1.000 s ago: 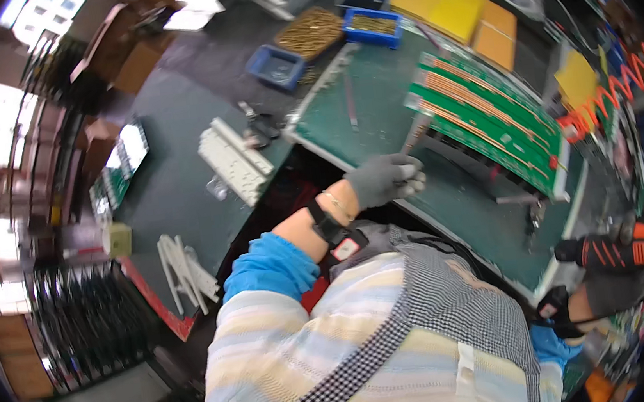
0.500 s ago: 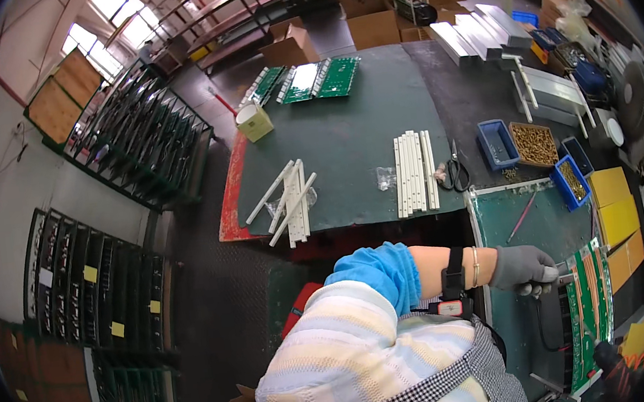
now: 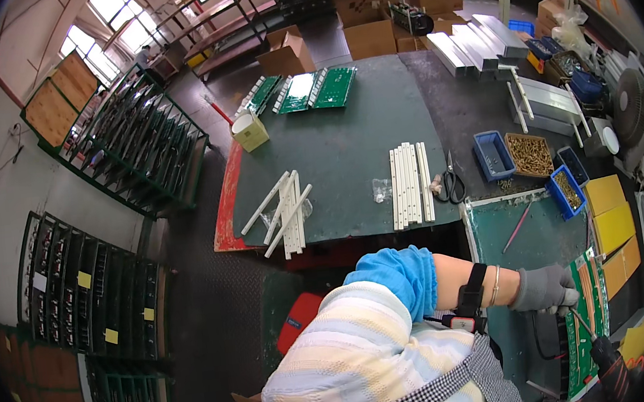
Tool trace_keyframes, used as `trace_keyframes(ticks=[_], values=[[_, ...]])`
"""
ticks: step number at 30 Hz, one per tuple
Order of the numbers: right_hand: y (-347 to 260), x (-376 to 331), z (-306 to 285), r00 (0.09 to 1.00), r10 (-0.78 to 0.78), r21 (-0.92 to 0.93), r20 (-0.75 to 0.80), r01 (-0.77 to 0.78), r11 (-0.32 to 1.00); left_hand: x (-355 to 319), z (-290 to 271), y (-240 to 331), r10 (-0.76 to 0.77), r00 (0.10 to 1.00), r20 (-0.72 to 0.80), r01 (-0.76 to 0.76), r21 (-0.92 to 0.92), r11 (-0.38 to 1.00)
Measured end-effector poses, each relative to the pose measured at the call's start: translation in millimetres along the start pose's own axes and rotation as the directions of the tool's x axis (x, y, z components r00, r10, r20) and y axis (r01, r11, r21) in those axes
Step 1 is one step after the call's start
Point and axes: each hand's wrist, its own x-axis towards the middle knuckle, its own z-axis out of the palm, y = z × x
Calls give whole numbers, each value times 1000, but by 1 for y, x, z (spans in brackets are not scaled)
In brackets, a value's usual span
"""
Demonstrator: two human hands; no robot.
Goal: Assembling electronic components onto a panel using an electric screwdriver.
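Observation:
My left hand [image 3: 545, 290] wears a grey glove, with a black wristband and a blue sleeve behind it. It reaches right over a green mat [image 3: 535, 245], and its fingers curl around the near edge of a long green circuit board [image 3: 588, 306]. A thin metal shaft [image 3: 584, 324] slants down from the hand toward a dark shape [image 3: 607, 359] at the lower right rim. That shape may be my right hand in a dark glove, but it is too dark and cut off to read.
A dark green table [image 3: 348, 151] holds white strips in a row [image 3: 410, 184], a loose pile of white strips [image 3: 284, 213], scissors [image 3: 453, 183] and green boards [image 3: 310, 90]. Blue bins of small parts [image 3: 529, 154] and yellow pads [image 3: 610, 214] sit right. Green racks [image 3: 136, 146] stand left, cartons behind.
The view has swung left and pulled back, so the table and racks fill more of it. My left hand stays at the green board's edge.

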Motion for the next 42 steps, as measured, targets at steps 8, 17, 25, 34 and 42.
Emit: trace_keyframes(ticks=[8, 17, 25, 34, 42], values=[[2, 1, 2, 1000, -7, -17, -5, 7, 1000, 5, 0, -2, 22, 999, -33, -22, -8, 1000], [-3, 4, 0, 999, -44, -33, -22, 43, 999, 12, -2, -4, 325, 931, -165, -339, -60, 939], [-77, 1, -21, 899, -313, 47, -306, 342, 938, 7, -27, 15, 734, 674, -84, -680, 319, 660], [-143, -1, -65, 938, -305, 263, -165, 340, 903, 32, -126, 6, 485, 789, -378, -250, 523, 815], [-185, -34, -134, 833, -360, 83, -419, 430, 899, 93, -168, -67, -52, 864, -501, 502, 848, 172]])
